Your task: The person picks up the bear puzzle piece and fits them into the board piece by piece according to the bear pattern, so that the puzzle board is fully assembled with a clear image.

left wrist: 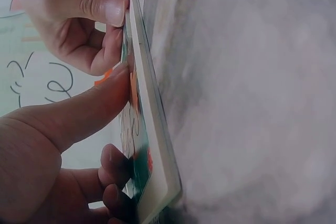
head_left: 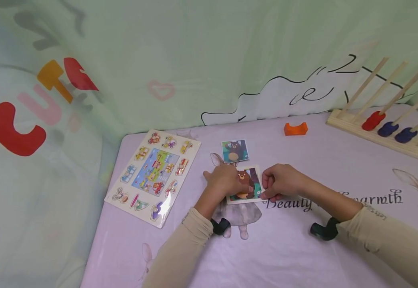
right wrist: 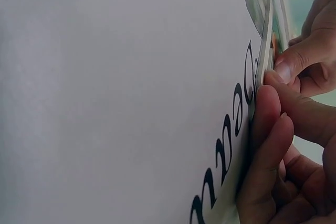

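A small bear puzzle (head_left: 254, 177) with a white rim lies flat on the pale cloth. Across its left side rests my left hand (head_left: 224, 180), its extended thumb (left wrist: 100, 95) pressing on the bear picture and its other fingertips at the puzzle's left part. My right hand (head_left: 282, 181) pinches the rim at the lower right corner between thumb and fingertips, seen close in the right wrist view, where the puzzle's edge (right wrist: 266, 51) shows thin and pale. Just behind the puzzle lies a square bear picture card (head_left: 235, 151). The left hand hides part of the puzzle's picture.
A wooden peg puzzle board (head_left: 142, 210) with vehicle pieces lies to the left. An orange block (head_left: 295, 129) stands near the back edge. At the back right is a wooden rod stand (head_left: 378, 138) with red and blue beads. A fabric wall (head_left: 194, 60) rises behind.
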Tool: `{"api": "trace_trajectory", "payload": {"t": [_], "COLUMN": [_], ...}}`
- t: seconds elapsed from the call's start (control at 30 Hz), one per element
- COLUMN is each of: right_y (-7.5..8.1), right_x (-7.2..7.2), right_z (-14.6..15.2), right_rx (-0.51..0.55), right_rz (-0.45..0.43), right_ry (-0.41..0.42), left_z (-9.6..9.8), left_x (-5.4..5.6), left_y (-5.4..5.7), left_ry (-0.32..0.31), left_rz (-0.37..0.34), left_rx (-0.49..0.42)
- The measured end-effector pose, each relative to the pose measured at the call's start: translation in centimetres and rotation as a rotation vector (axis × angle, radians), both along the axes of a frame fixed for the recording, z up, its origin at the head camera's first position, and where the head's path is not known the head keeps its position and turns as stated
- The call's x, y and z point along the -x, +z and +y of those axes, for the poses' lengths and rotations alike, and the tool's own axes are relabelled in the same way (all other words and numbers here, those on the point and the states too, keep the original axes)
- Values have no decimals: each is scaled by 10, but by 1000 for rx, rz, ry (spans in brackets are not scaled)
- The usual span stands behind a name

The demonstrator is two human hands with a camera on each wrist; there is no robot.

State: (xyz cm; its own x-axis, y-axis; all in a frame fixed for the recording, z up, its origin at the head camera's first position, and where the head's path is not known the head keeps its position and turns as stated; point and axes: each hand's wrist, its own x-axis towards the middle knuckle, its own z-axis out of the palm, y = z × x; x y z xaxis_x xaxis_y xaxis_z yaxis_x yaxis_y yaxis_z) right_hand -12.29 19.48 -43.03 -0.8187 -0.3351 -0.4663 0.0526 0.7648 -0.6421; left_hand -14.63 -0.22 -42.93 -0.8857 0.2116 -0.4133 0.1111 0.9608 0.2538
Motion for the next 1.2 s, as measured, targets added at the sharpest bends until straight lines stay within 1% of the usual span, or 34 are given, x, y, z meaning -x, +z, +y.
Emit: {"api": "trace_trajectory", "payload": {"t": [0.27,0.4,0.5,0.57,0.73,0.83,0.97,1.2], "right_y": [0,1,1,1,3,5,6,2], "right_x": [-2,-2,-1,-1,0,0,-1,-1], "right_z": [-3,-4,-4,-4,-1,0,0,0], "right_rx": [-22,-38,-37,-28,-19,-15,-4,-12], "right_rz": [35,33,25,16,8,13,10,31], "right_ry": [10,22,32,38,60,71,69,70], "left_z": [-1,-3,-5,-4,-1,0,0,-1], "left_x": [0,-1,-2,-3,-7,-8,-8,-8], "left_y": [-1,0,0,0,1,1,2,3], "left_ry": [0,-20,-44,-61,-96,-96,-91,-90], "left_rz": [-3,-8,-14,-13,7,7,-6,-9], "left_rx": [-5,-34,-34,-22,42,56,44,40]}}
